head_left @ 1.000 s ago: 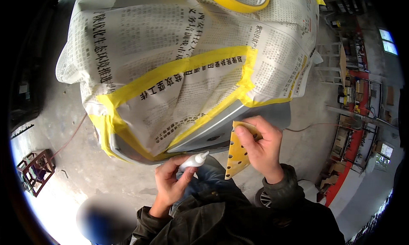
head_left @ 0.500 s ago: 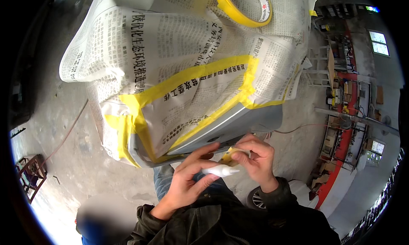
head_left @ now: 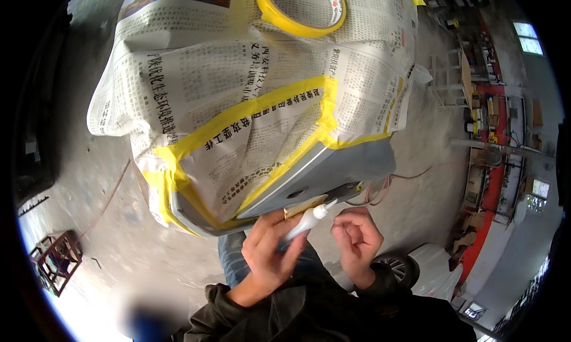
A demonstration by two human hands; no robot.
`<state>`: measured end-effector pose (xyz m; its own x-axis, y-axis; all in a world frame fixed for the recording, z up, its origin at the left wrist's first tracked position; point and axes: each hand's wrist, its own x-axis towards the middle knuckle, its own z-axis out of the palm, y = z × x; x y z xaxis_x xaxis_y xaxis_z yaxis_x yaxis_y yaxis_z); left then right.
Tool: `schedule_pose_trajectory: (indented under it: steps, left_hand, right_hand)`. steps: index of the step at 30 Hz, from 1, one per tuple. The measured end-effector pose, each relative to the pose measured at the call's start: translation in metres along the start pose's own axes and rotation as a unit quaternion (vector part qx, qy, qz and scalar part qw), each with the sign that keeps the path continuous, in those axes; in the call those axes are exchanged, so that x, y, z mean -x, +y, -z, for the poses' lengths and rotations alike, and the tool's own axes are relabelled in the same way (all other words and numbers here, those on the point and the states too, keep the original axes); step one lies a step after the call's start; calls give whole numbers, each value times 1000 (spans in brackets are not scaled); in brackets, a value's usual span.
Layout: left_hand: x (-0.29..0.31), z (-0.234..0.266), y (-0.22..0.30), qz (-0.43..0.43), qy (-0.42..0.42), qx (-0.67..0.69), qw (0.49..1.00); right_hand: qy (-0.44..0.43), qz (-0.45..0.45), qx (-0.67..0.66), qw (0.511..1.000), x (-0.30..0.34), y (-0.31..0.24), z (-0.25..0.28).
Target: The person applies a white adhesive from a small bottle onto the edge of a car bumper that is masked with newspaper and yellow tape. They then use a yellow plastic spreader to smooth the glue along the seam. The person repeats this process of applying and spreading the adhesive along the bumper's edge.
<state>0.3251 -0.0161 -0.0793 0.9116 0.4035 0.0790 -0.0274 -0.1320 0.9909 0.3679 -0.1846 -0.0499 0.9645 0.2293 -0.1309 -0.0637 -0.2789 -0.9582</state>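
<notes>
My left hand is closed round a small white squeeze bottle, its thin nozzle tilted up to the right. A flat, tan-yellow piece sticks out at the same hand's fingertips; its kind is unclear. Just right of the nozzle, my right hand is closed with curled fingers, and whatever it may hold is hidden. Beyond both hands stands a grey painted panel with an oval hole. Newspaper covers its upper part, its edges fixed with yellow masking tape.
A roll of yellow tape lies on the newspaper. A reddish hose crosses the concrete floor. At right are a car wheel and cluttered shelves; a brown metal frame stands at left.
My right hand has let go of the tan-yellow piece and moved slightly down. That piece now sits at my left fingertips, and the bottle's nozzle points higher. The view has shifted slightly.
</notes>
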Motion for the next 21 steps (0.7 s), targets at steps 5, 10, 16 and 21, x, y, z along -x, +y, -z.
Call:
schedule_pose_trajectory:
  steps: [5,10,16,21]
  left_hand:
    - [3,-7,-3,-154,25,-51,986]
    - [6,11,-10,-206,-34,-72,975]
    - [14,59,-13,-151,-115,-89,978]
    - [43,97,-33,-72,-180,-104,976]
  right_hand:
    - [-3,-12,-20,1000,12,-18,-41]
    - [101,-46,8,994,27,-21,-76]
    - [144,-85,-77,983,30,-20,-91]
    - [146,-68,-97,982,9,-13,-77]
